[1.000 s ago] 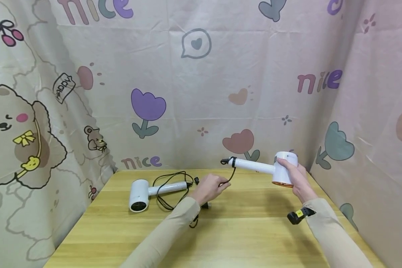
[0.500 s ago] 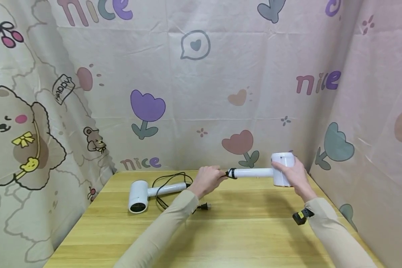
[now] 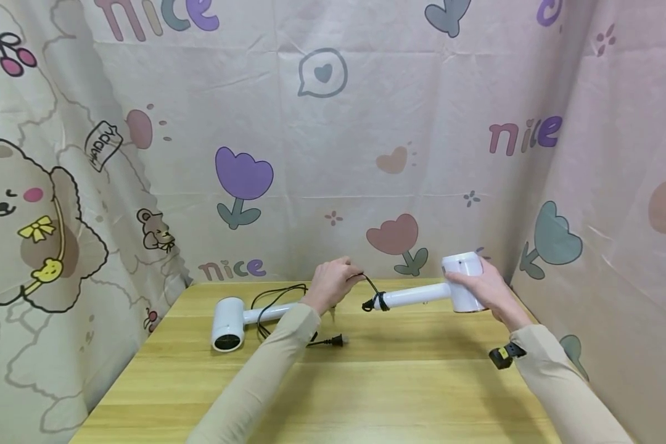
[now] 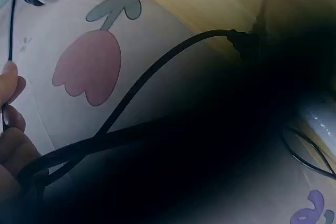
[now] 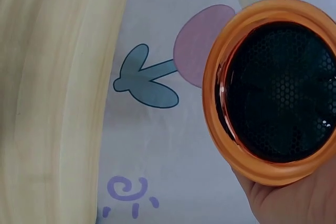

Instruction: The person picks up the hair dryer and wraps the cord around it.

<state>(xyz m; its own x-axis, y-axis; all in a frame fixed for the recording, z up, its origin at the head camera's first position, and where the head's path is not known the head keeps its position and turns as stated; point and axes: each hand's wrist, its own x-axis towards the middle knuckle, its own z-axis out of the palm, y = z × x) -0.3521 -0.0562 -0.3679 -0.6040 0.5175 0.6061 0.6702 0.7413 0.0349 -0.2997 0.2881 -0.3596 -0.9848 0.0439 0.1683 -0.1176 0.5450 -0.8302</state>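
Note:
Held up over the right side of the table is a white hair dryer (image 3: 419, 295), its handle pointing left. My right hand (image 3: 491, 288) grips it round the barrel. The right wrist view shows the orange rim (image 5: 212, 111) and dark mesh at one barrel end. A black cord (image 3: 371, 283) winds round the handle's tip. My left hand (image 3: 330, 285) pinches this cord a short way off the tip. More cord (image 4: 131, 90) hangs in loops from the left hand in the left wrist view, partly lost in a dark blur.
A second white hair dryer (image 3: 229, 324) lies on the wooden table (image 3: 399, 401) at the left, its black cord looped over its handle. A black two-pin plug (image 3: 338, 340) lies below my left hand. A printed curtain (image 3: 322, 154) surrounds the table's back and sides.
My left hand has risen and moved slightly left, passing close by the handle tip, with the cord now running up to it. The held hair dryer's handle end has dipped lower.

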